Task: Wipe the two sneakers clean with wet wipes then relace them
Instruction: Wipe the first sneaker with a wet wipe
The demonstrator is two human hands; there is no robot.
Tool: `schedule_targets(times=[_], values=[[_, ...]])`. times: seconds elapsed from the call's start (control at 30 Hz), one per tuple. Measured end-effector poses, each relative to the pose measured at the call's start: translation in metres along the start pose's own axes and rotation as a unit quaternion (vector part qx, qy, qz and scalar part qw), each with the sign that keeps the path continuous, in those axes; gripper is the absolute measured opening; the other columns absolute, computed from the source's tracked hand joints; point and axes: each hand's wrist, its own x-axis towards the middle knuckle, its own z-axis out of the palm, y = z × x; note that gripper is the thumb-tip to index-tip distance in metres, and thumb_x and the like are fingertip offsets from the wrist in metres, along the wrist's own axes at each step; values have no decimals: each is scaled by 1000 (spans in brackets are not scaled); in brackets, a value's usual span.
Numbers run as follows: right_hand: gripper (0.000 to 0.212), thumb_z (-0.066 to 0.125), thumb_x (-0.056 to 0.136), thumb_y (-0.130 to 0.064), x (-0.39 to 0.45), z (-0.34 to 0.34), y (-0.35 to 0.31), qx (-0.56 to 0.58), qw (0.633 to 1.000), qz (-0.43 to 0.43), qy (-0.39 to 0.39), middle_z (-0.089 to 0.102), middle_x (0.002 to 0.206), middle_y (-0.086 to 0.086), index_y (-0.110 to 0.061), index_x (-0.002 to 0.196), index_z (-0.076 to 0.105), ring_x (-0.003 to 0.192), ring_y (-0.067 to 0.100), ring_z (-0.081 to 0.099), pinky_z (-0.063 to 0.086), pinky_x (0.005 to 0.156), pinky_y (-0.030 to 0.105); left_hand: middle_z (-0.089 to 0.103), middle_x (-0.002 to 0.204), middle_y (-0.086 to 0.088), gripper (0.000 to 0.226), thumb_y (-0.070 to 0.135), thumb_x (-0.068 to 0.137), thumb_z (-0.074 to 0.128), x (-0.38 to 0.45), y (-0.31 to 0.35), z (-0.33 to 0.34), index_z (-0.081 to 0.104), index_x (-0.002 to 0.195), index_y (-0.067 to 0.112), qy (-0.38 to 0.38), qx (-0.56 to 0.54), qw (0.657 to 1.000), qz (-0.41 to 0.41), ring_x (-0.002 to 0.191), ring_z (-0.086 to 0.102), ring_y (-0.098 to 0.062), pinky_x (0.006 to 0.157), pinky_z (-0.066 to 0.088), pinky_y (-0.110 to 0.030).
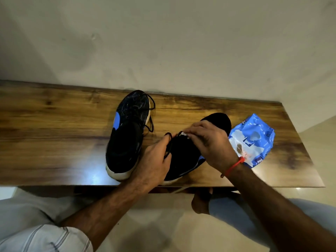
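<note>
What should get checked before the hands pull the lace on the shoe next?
1. Left hand grips the black lace: ok.
2. Right hand pinches the lace end by a small white bit: ok.
3. Black sneaker with blue stripe rests on the brown wooden table: ok.
4. Other black-and-blue mesh sneaker laced already: ok.
5. Blue wet-wipe pack clear of the hands: ok.
6. Lace threaded through every eyelet: cannot tell.

From my feed both forearms reach forward, bare. Left hand (154,160) has its fingers curled, pinching something dark. Right hand (209,140) is knuckles-up, fingertips pinched together, red thread (233,166) round the wrist.
</note>
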Motion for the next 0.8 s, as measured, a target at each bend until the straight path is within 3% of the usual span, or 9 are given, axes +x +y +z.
schedule_targets(times=[0.13,0.23,0.33,0.4,0.5,0.6,0.67,0.73,0.8], values=[[16,62,86,-10,-4,-16,50,-69,990,117,43,71,93,8,-10,92,77,90,24,66,35,84,5,58,143,8,54,1,100,49,7,-3,2,48,149,23,7,-21,1000,-13,133,50,-2,111,43,-22],[12,67,85,-3,-8,-23,65,-86,980,159,78,71,88,8,-9,89,77,84,22,64,29,80,-4,59,142,8,53,1,100,49,11,-5,4,50,148,23,10,-18,1000,-16,133,52,-4,112,44,-25],[11,70,86,-6,-7,-17,53,-59,981,154,99,71,91,6,-10,93,77,85,23,67,40,81,10,60,139,8,53,0,99,49,10,-8,6,51,147,22,22,-5,1000,-15,130,52,-2,109,41,-18],[14,68,88,-8,-6,-11,31,4,988,140,67,72,95,2,-13,97,78,87,16,67,50,82,22,61,138,7,53,0,99,49,9,-9,7,51,147,22,23,-2,1000,-13,130,53,-2,110,43,-22],[17,67,88,-6,-7,-7,-1,67,995,74,27,71,99,0,-11,102,76,91,8,65,52,84,18,62,138,4,53,0,99,50,9,-10,7,50,148,21,31,5,999,-14,129,54,-5,110,47,-28],[17,68,89,-5,-3,-15,1,86,991,104,-17,72,101,-1,-11,103,76,95,8,66,54,87,23,60,139,4,54,-1,99,51,7,-8,8,49,148,21,39,15,999,-12,129,53,-5,109,44,-24],[16,70,89,-6,0,-26,6,118,977,159,-80,74,96,-3,-11,102,77,91,7,67,55,84,29,58,140,7,55,0,99,52,7,-6,10,48,149,22,46,28,998,-12,128,49,0,107,38,-17],[12,72,87,-4,1,-43,8,237,939,206,-138,74,87,-2,-9,97,77,79,6,66,53,76,27,58,142,6,55,-1,98,53,8,-6,11,50,148,21,49,31,998,-11,129,50,-2,108,37,-17],[10,73,85,-4,0,-59,14,334,903,245,-116,76,85,4,-8,94,77,77,10,66,52,74,27,60,141,5,54,-1,97,52,10,-7,12,52,146,21,40,28,999,-7,131,53,-6,110,40,-21]])
